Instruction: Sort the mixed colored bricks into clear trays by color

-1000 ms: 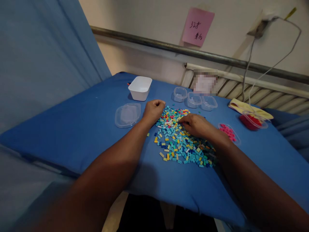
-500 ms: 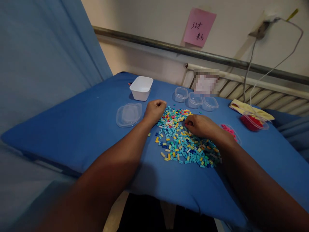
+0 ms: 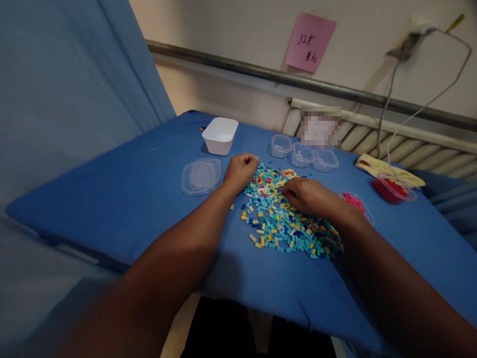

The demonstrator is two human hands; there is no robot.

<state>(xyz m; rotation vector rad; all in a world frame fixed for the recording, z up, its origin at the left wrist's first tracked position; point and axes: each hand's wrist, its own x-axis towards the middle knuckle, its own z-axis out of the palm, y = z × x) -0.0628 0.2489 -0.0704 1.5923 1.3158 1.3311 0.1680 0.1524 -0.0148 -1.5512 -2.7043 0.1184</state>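
Observation:
A wide heap of small toy building bricks (image 3: 272, 214), mostly light blue with yellow, dark blue, green and some red ones, covers the middle of the blue table. At the heap's far left edge rests my left hand (image 3: 241, 169), its fingers curled closed; whatever they may hold is hidden. My right hand (image 3: 306, 195) reaches into the right part of the pile with fingertips pressed down among the bricks. Its fingers are bent together, and I cannot make out what is between them. Beside the right forearm stands a clear tub of pink bricks (image 3: 354, 201), partly covered by the arm.
Behind the heap stand a white bin (image 3: 219, 136) and clear tubs (image 3: 281, 146) in a row. A clear lid (image 3: 201, 176) lies left of my left hand. Farther right are a container of red pieces (image 3: 391, 191) and a yellow cloth (image 3: 372, 166).
My right hand has shifted slightly left among the bricks. The left hand stays at the heap's edge. The whole view has moved a little.

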